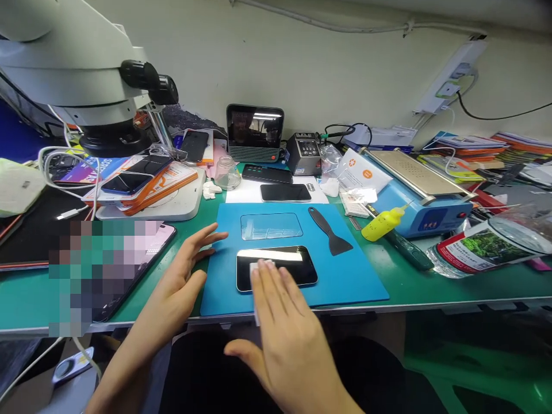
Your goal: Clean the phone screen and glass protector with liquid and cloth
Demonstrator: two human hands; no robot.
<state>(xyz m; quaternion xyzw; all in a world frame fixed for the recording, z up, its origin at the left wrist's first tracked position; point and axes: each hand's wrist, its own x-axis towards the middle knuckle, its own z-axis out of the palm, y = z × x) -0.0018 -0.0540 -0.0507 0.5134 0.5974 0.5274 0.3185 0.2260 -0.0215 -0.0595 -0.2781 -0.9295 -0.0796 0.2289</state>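
Observation:
A black phone (297, 265) lies face up on the blue mat (357, 282), light glaring along its upper edge. My right hand (288, 328) presses a white wipe (254, 269) onto its screen, fingers straight and held together, thumb out to the side. Most of the wipe is hidden beneath the fingers. At the mat's left edge my left hand (187, 267) is open, its fingers apart and holding nothing. Behind the phone lies a clear glass screen protector (271, 226) with a dark border. A black plastic scraper (330, 233) rests to its right.
Left are a microscope (86, 80), stacked phone boxes (159, 187) and a large tablet-like screen (142, 259), partly blurred out. Behind the mat stand a glass jar (227, 173) and another phone (285, 192). Right are a yellow bottle (383, 223), a blue heating plate (414, 201) and a clear tub (487, 244).

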